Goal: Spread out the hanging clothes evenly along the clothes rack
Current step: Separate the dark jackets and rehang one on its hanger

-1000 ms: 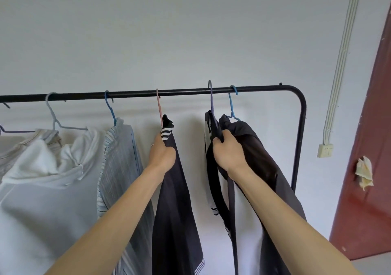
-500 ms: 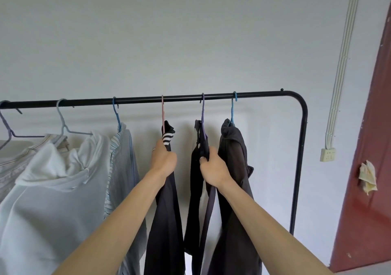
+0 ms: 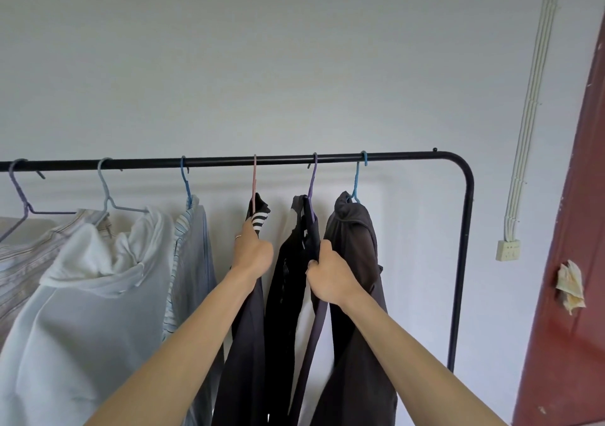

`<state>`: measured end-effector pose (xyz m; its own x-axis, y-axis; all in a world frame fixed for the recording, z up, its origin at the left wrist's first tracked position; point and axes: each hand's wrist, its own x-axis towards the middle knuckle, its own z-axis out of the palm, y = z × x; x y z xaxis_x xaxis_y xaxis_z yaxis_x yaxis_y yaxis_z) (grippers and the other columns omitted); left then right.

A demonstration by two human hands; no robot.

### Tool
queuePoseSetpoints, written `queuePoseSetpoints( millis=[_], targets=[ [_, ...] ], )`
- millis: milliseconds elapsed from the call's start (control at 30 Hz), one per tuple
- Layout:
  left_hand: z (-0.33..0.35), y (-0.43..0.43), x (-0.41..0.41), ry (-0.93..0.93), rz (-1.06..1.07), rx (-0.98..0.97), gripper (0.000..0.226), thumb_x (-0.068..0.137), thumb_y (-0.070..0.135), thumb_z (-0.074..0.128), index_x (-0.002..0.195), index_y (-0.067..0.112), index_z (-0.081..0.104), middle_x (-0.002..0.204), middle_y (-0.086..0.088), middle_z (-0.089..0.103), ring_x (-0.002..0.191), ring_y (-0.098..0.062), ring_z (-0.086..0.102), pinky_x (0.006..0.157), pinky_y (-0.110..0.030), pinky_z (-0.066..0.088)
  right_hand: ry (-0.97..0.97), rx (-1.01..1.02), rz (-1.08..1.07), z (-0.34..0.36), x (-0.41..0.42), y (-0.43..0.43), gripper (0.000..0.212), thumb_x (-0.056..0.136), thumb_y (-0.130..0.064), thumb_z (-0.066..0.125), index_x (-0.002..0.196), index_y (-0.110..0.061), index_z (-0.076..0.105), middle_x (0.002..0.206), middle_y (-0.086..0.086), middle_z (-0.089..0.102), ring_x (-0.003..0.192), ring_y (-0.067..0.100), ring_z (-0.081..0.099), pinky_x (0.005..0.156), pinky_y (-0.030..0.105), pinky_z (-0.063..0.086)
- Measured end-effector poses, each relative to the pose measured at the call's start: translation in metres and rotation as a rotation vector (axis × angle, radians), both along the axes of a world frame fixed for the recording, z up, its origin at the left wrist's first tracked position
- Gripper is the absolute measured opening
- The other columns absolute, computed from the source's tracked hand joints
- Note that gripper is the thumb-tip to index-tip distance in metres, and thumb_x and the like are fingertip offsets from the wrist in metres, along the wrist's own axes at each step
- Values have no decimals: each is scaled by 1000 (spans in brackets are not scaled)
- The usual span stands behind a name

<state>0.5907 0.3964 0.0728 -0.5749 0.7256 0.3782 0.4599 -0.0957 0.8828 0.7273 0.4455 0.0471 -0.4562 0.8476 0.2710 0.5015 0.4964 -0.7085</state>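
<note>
A black clothes rack (image 3: 409, 156) runs across the view and bends down at the right. Several garments hang from it on hangers. My left hand (image 3: 252, 252) grips a dark garment with a striped collar (image 3: 244, 343) on a pink hanger (image 3: 254, 180). My right hand (image 3: 329, 280) is closed on a black and white garment (image 3: 284, 294) on a purple hanger (image 3: 313, 180). Right of it hangs a dark grey garment (image 3: 355, 245) on a blue hanger (image 3: 358, 180). To the left hang a pale striped shirt (image 3: 193, 252), a white hoodie (image 3: 88, 294) and a beige striped garment (image 3: 29, 262).
A white wall stands close behind the rack. The rack's right post (image 3: 461, 262) runs down near a wall socket (image 3: 507, 250) with cable conduit (image 3: 533, 98) above it. A dark red door (image 3: 576, 262) with a scrap of paper (image 3: 571, 286) stuck on it fills the right edge.
My right hand slid the purple hanger's garment leftward, away from the dark grey garment, which now hangs apart. The rack sits lower in view. My left hand kept its hold.
</note>
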Motion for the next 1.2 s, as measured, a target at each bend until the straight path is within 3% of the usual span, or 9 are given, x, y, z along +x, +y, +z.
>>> queuePoseSetpoints(
  millis=[367, 633, 767, 1000, 1200],
  targets=[
    [-5, 8, 0, -31, -17, -26, 67, 83, -11, 28, 140, 22, 40, 130, 1, 49, 126, -25, 42, 112, -40, 33, -16, 16, -36, 2, 11, 3, 14, 92, -11, 38, 105, -8, 42, 103, 17, 58, 91, 33, 57, 70, 36, 42],
    [-6, 12, 5, -38, -31, -33, 69, 83, -9, 29, 142, 25, 39, 134, 5, 47, 131, -20, 38, 109, -30, 32, -34, 32, -71, -1, 12, 6, 8, 91, -10, 38, 98, -14, 36, 102, 17, 57, 81, 31, 54, 67, 33, 37],
    [-2, 9, 8, -9, -18, -33, 68, 83, -10, 28, 143, 21, 38, 137, -1, 47, 130, -25, 40, 113, -40, 33, -50, 45, -85, -1, 13, 7, 10, 90, -9, 38, 98, -14, 34, 103, 18, 56, 81, 31, 53, 68, 34, 37],
    [-5, 13, 2, -16, -37, -25, 68, 83, -10, 28, 140, 25, 41, 127, 7, 49, 128, -23, 41, 112, -37, 33, -55, 42, -97, 0, 12, 5, 12, 88, -7, 39, 97, -13, 36, 100, 14, 52, 80, 30, 51, 67, 34, 35],
    [-7, 14, -3, -31, -38, -22, 69, 81, -9, 28, 139, 26, 40, 121, 6, 47, 125, -23, 42, 92, -25, 35, -36, 32, -95, 0, 5, 1, 11, 87, -5, 38, 96, -12, 36, 103, 17, 53, 81, 31, 51, 67, 34, 35]
  ],
)
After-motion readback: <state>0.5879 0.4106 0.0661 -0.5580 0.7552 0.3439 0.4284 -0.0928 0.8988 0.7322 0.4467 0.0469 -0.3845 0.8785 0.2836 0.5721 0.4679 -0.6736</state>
